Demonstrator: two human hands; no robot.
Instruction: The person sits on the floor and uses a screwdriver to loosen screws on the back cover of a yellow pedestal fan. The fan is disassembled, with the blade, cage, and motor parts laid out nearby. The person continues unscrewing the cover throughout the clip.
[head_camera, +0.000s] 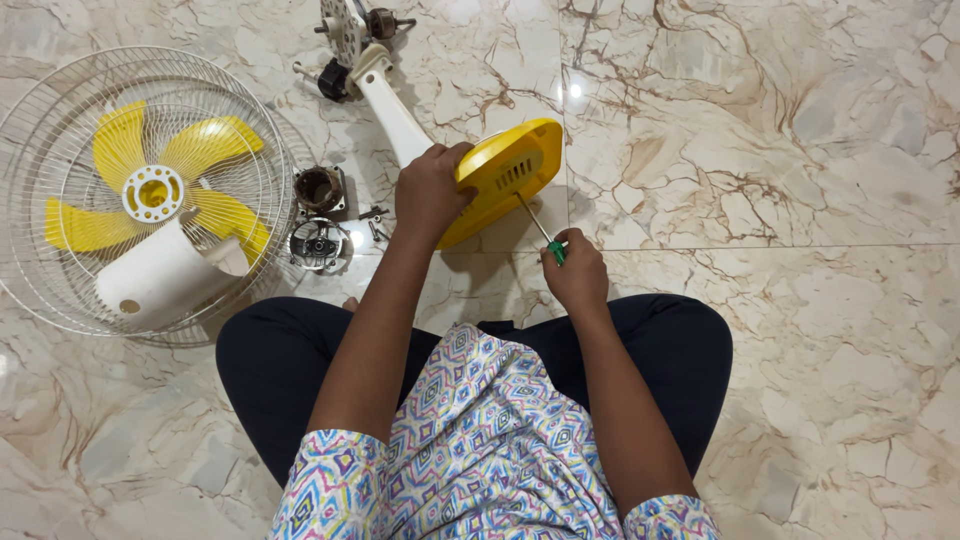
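Gripping the yellow fan base (505, 170) with left hand (430, 195), right hand (575, 275) fingers clenched round a green-handled screwdriver (540, 232) poking into it.

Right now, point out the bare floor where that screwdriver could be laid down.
The widest bare floor lies right of the yellow base and the right hand holding the screwdriver. The left is crowded: the grille with yellow blades and white cover, motor parts and screws beside the left hand. More parts cluster at the top.
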